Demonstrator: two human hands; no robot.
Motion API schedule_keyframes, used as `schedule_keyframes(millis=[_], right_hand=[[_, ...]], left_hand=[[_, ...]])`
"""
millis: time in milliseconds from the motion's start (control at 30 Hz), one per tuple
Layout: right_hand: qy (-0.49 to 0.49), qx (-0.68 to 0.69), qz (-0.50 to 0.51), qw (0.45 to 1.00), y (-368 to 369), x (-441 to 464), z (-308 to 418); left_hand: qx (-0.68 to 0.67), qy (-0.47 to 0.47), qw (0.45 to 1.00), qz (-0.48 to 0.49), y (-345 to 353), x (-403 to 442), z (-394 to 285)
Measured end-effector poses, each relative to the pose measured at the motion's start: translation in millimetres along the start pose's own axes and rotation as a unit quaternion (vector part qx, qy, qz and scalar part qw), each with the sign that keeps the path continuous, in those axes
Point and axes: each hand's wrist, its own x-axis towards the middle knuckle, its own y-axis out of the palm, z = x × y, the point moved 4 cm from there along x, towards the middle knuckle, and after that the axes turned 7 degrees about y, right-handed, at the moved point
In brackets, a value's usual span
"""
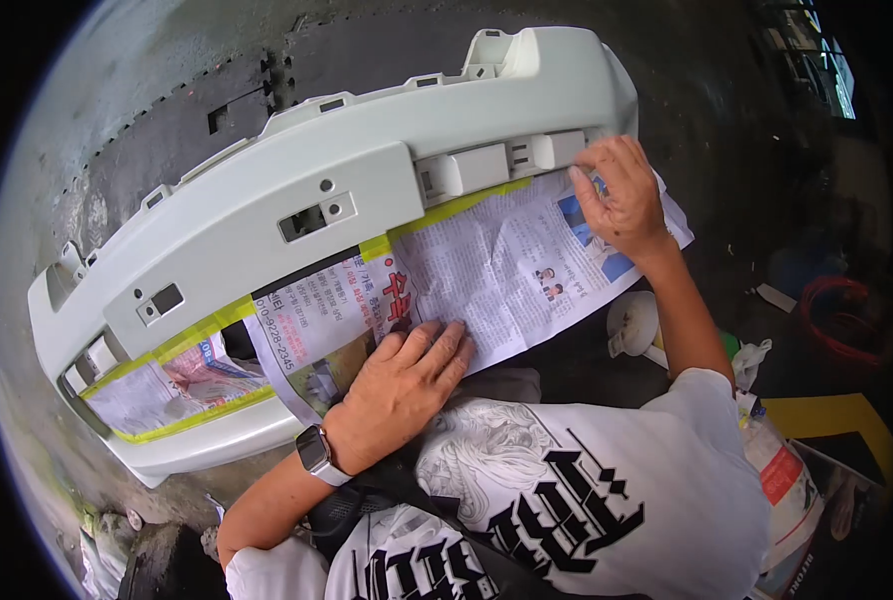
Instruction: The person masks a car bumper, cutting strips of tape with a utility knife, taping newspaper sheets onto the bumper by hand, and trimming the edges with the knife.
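A pale grey-white car bumper (367, 195) lies at a slant in front of me. A newspaper sheet (497, 255) covers part of its opening, with yellow-green masking tape (467, 203) along the upper edge. My left hand (402, 380), below a wrist with a watch (317, 450), rests spread and flat on the lower part of the paper. At the sheet's upper right corner, beside the bumper, my right hand (622, 195) has its fingers bent and its thumb on the paper edge. Another taped newspaper piece (167, 390) covers the bumper's left opening.
Dark floor mats (387, 50) lie beyond the bumper. To the right are a white roll-like object (635, 322), a coiled red cord (847, 320), a yellow board (827, 415) and a red-and-white bag (782, 470). Dark rubble-like items (167, 560) sit at the lower left.
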Motion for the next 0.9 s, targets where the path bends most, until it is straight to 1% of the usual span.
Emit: schedule_keyframes(millis=[67, 100, 167, 267, 300, 400, 467, 567, 667, 700, 800, 833, 867, 900], right_hand=[[0.096, -0.088, -0.009, 0.991, 6, -54, -25], [0.096, -0.087, -0.022, 0.991, 11, -78, -30], [0.163, -0.107, -0.046, 0.980, 21, -120, -46], [0.168, -0.093, -0.091, 0.977, 50, -162, -64], [0.202, -0.036, -0.097, 0.974, 57, -170, -71], [0.199, -0.016, -0.150, 0.968, 63, -177, -74], [0.194, -0.014, -0.178, 0.965, 65, -182, -74], [0.176, -0.069, -0.242, 0.952, 59, -188, -63], [0.159, -0.036, -0.264, 0.951, 70, -198, -51], [0.180, -0.008, -0.261, 0.948, 77, -202, -52], [0.184, -0.022, -0.283, 0.941, 78, -207, -51], [0.186, -0.026, -0.286, 0.940, 79, -208, -50], [0.194, -0.031, -0.294, 0.936, 79, -208, -50], [0.202, -0.038, -0.301, 0.931, 78, -209, -50]], left_hand=[[0.016, -0.023, 0.999, -0.021, 5, 2, -6], [0.030, -0.034, 0.999, -0.025, 9, 3, -12], [0.074, -0.051, 0.995, -0.033, 20, 4, -23], [0.131, -0.096, 0.986, -0.040, 41, 0, -41], [0.157, -0.107, 0.981, -0.034, 46, -1, -46], [0.215, -0.139, 0.965, -0.049, 62, -10, -60], [0.229, -0.155, 0.959, -0.061, 69, -15, -69], [0.245, -0.174, 0.950, -0.082, 80, -24, -80], [0.248, -0.189, 0.945, -0.099, 85, -33, -86], [0.241, -0.198, 0.944, -0.109, 85, -35, -88], [0.220, -0.191, 0.947, -0.136, 82, -36, -87], [0.235, -0.167, 0.944, -0.162, 77, -34, -88], [0.235, -0.160, 0.945, -0.161, 74, -31, -87], [0.234, -0.171, 0.943, -0.165, 71, -28, -84]])
